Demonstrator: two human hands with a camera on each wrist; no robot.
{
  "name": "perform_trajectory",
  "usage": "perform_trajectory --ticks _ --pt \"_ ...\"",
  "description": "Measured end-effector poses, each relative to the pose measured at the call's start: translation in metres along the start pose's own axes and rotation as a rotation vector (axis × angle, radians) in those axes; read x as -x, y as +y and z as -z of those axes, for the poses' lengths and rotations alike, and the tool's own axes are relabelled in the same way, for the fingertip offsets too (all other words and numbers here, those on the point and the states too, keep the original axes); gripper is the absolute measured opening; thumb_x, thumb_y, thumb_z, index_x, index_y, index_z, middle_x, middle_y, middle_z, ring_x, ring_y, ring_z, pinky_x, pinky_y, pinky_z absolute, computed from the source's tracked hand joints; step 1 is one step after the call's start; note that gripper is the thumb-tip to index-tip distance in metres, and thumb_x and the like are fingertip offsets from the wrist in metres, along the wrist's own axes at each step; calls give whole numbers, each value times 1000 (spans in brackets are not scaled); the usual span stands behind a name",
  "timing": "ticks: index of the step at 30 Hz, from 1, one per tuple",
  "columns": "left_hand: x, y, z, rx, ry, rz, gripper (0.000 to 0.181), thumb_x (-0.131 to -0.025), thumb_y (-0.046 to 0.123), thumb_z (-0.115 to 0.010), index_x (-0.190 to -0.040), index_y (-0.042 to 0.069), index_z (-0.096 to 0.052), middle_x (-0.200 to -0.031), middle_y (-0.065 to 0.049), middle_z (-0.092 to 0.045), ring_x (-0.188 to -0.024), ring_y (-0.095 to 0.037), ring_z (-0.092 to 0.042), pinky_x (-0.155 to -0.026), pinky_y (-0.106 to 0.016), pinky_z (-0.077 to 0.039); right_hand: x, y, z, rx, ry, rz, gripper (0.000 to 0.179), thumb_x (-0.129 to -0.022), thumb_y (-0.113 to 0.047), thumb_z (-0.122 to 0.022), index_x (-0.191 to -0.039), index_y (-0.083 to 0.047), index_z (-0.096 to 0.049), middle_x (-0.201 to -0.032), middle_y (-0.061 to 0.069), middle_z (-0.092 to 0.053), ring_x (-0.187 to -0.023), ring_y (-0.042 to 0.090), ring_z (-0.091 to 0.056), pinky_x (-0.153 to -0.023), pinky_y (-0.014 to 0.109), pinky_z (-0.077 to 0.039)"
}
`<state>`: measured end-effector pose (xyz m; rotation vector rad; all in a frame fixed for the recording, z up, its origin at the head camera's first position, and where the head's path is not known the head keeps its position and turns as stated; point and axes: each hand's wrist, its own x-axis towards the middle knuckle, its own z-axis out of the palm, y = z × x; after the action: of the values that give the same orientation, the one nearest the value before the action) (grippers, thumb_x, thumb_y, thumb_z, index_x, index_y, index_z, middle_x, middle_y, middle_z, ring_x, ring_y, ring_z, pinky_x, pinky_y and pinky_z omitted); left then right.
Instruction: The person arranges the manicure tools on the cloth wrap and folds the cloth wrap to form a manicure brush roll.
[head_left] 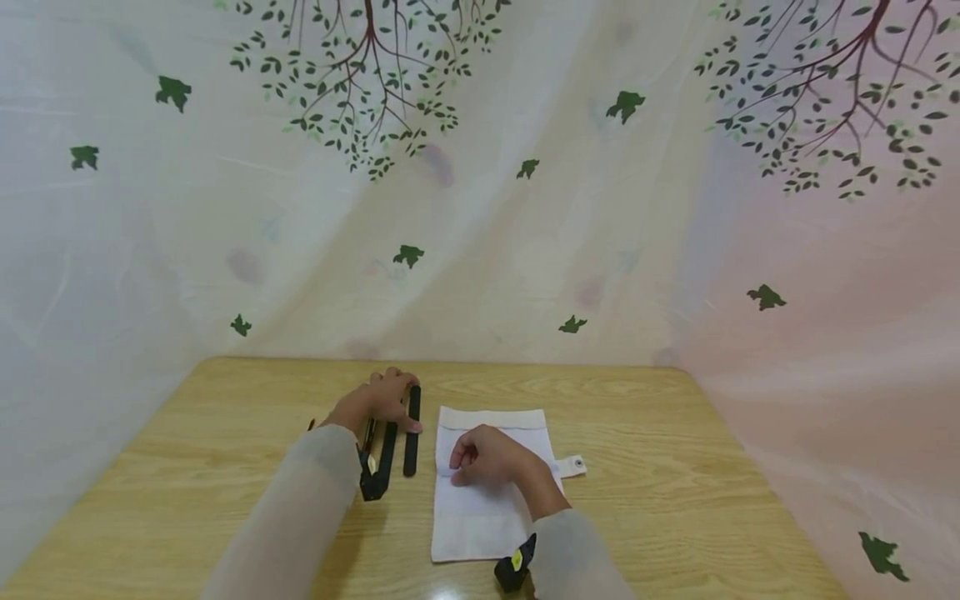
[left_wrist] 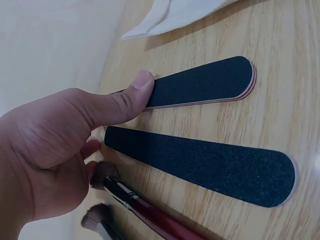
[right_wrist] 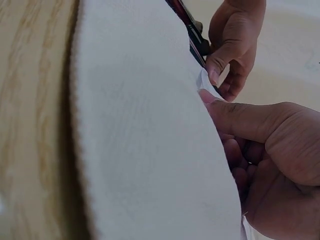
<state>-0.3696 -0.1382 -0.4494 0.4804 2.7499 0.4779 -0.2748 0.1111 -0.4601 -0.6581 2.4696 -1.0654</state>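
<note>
My left hand holds a black nail file near its far end, the thumb lying on its top face in the left wrist view. Beside it is a second black nail file, its narrow end near the fingers. Two makeup brushes lie past that, one with a dark red handle. My right hand is over a white fabric pouch. In the right wrist view its thumb and curled fingers pinch the pouch's edge.
A short white strap with a snap button sticks out from the pouch's right side. Everything lies on a wooden table. A pale curtain printed with branches and green leaves hangs behind it.
</note>
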Motion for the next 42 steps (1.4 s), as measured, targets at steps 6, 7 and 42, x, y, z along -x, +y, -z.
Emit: perform_trajectory --ticks 6,7,42 --pt "8 -1 5 107 19 -72 88 -80 40 -89 -147 5 -44 -145 -24 -45 -129 -47 -40 -104 -61 -38 -1 -1 -2 14 4 -14 13 -86 -12 -84 -85 -16 -72 -77 -6 -62 -73 10 -54 -69 26 -45" --pt "9 -2 5 145 28 -86 87 -80 37 -90 -146 4 -43 -142 -23 -49 -127 -45 -43 -103 -60 -40 -1 -1 -2 13 4 -14 13 -85 -11 -84 -85 -16 -72 -77 -5 -62 -73 10 -54 -69 26 -45" --pt "29 35 9 1000 239 -276 62 -101 -2 -61 -156 13 -35 -129 -26 -49 -96 -27 -65 -87 -48 -58 -1 7 2 7 -37 65 7 -93 -3 -72 -89 -9 -74 -78 -7 -64 -74 8 -54 -72 24 -44"
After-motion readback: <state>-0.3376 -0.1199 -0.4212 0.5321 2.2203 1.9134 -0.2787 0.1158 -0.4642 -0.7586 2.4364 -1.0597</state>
